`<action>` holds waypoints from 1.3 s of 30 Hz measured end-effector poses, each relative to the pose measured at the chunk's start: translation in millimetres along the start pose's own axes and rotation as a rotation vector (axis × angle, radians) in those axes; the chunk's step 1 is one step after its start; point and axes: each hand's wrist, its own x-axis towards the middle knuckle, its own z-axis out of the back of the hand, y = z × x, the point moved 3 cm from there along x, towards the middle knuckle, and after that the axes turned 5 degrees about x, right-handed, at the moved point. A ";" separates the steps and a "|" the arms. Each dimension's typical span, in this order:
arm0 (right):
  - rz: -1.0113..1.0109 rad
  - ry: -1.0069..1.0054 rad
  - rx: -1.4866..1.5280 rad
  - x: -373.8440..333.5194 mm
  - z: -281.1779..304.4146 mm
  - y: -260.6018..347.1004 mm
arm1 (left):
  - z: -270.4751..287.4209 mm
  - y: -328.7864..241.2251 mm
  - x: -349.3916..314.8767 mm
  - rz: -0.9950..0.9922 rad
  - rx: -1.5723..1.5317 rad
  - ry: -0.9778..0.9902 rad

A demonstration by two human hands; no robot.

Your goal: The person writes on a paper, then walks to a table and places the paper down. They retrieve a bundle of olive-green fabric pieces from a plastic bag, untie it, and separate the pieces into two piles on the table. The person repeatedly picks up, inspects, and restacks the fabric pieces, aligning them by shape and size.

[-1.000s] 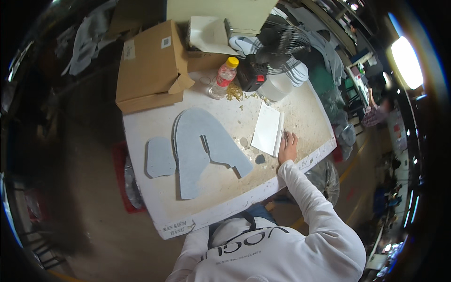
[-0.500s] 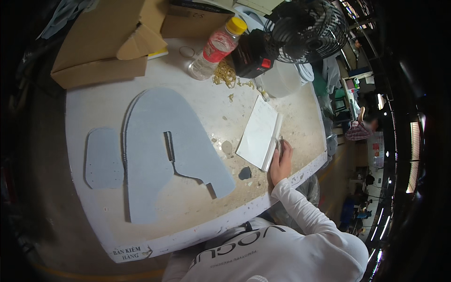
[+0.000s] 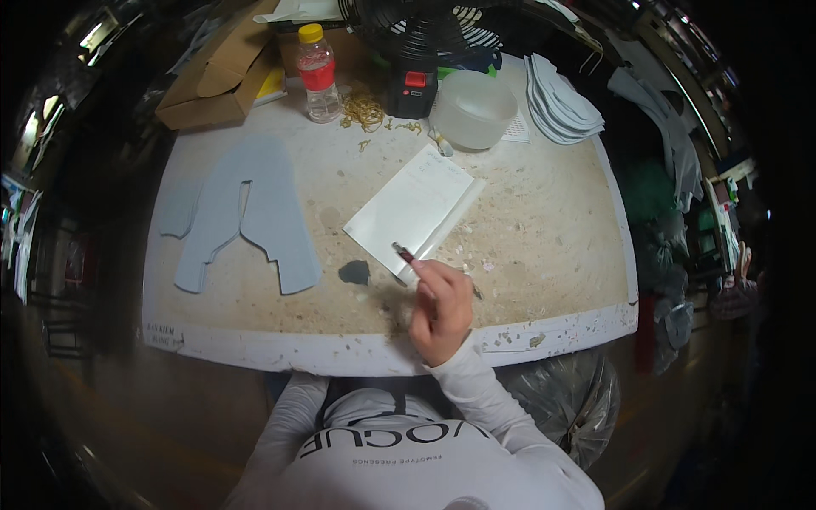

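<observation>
My right hand is above the near part of the table, its fingers closed around a dark pen with a metal tip. The tip points up and left, over the near edge of a white notepad with faint writing at its top. A thin dark bit shows beyond my knuckles; I cannot tell whether it belongs to the pen. Left of the hand lies a small dark scrap. My left sleeve runs down below the table edge, and the left hand is hidden. Stacked blue-grey cut pieces lie on the left.
Along the back stand a cardboard box, a bottle with a yellow cap, a black fan and a translucent tub. Yellow bands and stacked white pieces lie there. A plastic bag hangs below the right front edge.
My right hand has come away from the notepad's right side toward the table's front, and the pen now shows clearly in its fingers. The whole view has turned and shifted.
</observation>
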 end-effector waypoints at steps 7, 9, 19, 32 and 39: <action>0.035 0.229 0.291 12.3 20.5 20.1 | 46.6 -72.6 -88.7 -0.107 -0.145 0.103; -0.022 0.332 0.312 21.2 25.3 18.9 | 65.4 -84.8 -143.8 -0.176 -0.354 0.225; -0.149 0.983 -0.076 90.3 -20.6 -66.9 | 244.6 -127.1 -193.3 -0.577 -0.696 -0.043; -0.288 0.174 -0.535 176.5 -76.2 -126.9 | 253.9 -98.8 -105.6 -0.480 -0.420 -0.941; -0.262 0.197 -0.751 146.7 -2.0 -179.9 | 248.6 -100.6 -109.7 -0.583 -0.394 -0.985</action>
